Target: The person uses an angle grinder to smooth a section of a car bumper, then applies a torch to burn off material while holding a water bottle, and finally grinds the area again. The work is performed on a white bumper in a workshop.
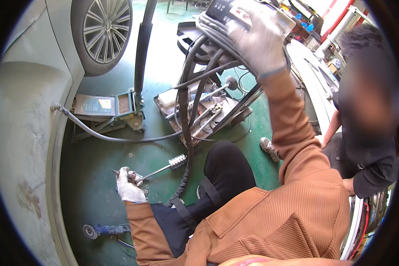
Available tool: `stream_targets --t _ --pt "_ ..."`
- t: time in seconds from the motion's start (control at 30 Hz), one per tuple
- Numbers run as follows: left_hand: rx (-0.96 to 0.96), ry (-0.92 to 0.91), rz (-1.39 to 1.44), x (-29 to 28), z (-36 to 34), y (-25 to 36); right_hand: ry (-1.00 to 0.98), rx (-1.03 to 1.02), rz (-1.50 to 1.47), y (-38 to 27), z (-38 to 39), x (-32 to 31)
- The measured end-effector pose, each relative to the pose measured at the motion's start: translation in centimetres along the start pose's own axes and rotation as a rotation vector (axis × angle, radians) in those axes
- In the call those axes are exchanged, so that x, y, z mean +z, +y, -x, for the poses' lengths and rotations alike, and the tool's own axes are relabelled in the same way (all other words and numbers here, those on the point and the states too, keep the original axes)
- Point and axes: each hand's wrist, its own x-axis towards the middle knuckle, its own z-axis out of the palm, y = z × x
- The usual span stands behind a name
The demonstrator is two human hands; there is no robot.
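Observation:
My left hand (131, 189), in a white knit glove, is closed around the handle end of a slide hammer (177, 162), low beside the car. Its thin silver shaft points up and right to a ribbed metal weight. A dark sleeved cable (185, 177) runs down behind the weight toward my leg. My right hand (259, 46), gloved and smeared by motion, is raised at a control box (224, 12) on a wheeled cart. I cannot make out its fingers or whether it touches the box. Coiled black cables (213, 32) hang beside it.
At left stands a pale car panel (26, 146) with a clamp (56, 107) and grey cable (133, 140). A floor jack (127, 108) stands under the wheel (103, 33). Tools fill the cart's lower tray (164, 98). An angle grinder (103, 230) and several washers lie on the floor. A person (363, 155) crouches right.

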Motion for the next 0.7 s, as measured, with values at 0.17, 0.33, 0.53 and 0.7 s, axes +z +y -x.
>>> stream_targets --t 0.17,0.33,0.53,0.7 --pt "-0.068 -0.085 -0.137 1.7 -2.5 -2.8 -0.260 0.067 0.471 10.4 -4.8 0.6" --pt "-0.158 -0.134 -0.114 3.0 -2.8 -3.1 -0.183 0.065 0.323 12.4 -4.8 1.0" --pt "-0.166 -0.160 -0.107 3.1 -4.0 -3.6 -0.307 0.059 0.721 8.1 -5.4 2.0" --pt "-0.217 -0.180 -0.104 3.5 -4.9 -4.6 -0.461 0.196 0.788 5.4 -6.3 1.6"
